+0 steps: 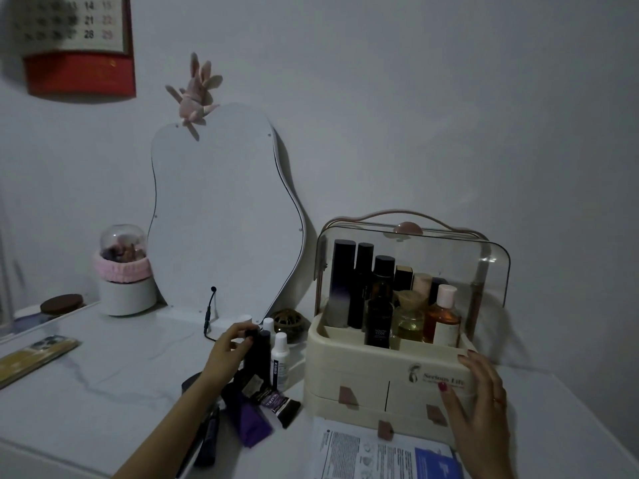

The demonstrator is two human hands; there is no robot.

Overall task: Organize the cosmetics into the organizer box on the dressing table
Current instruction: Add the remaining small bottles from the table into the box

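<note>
A cream organizer box (349,375) with small drawers and a raised clear lid (449,250) stands right of centre on the white dressing table (103,375). Several dark and amber bottles (380,299) stand upright in its top tray. Left of it is a cluster of loose cosmetics: a white bottle (279,361), a tall dark bottle (259,354), purple tubes (254,423). My left hand (230,354) closes around the top of the dark bottle. My right hand (479,409) rests, fingers spread, against the box's front right corner.
A curvy mirror (224,219) leans on the wall behind the cluster, a cable (209,312) at its foot. A domed white holder (124,271) stands far left. A printed sheet (380,451) lies before the box. A phone (34,357) lies at the left edge.
</note>
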